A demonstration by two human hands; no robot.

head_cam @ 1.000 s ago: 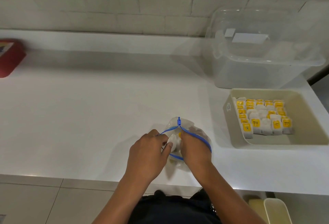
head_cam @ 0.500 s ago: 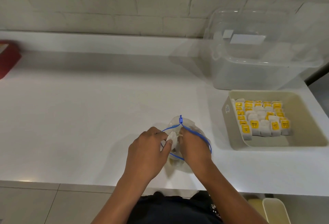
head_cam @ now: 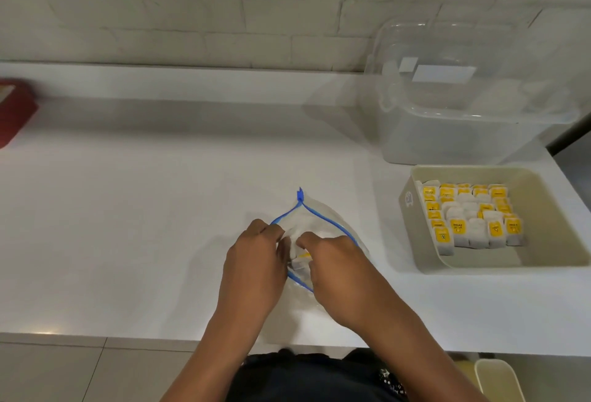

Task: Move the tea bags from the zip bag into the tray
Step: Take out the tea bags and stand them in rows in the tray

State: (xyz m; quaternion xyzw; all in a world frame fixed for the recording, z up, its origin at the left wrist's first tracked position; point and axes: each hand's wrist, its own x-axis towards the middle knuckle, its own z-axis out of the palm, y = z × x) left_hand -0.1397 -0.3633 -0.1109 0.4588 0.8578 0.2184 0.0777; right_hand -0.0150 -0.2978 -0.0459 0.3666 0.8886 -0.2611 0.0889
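A clear zip bag [head_cam: 323, 219] with a blue zipper rim lies open on the white counter near its front edge. My left hand [head_cam: 252, 270] and my right hand [head_cam: 339, 270] both reach into its mouth, fingers curled around tea bags [head_cam: 300, 262] between them; a yellow tag shows there. The fingertips are hidden inside the bag. To the right stands the beige tray [head_cam: 425, 261], holding several rows of white tea bags with yellow tags [head_cam: 470, 219].
A large clear plastic bin [head_cam: 463, 107] with a lid stands behind the tray against the brick wall. A red object [head_cam: 12, 110] sits at the far left edge. A pale yellow container [head_cam: 499, 379] is below the counter edge at the right.
Both hands have shifted slightly inside the bag, and the white tea bag seen earlier between them is now lower and mostly covered. The bag's mouth has spread wider.
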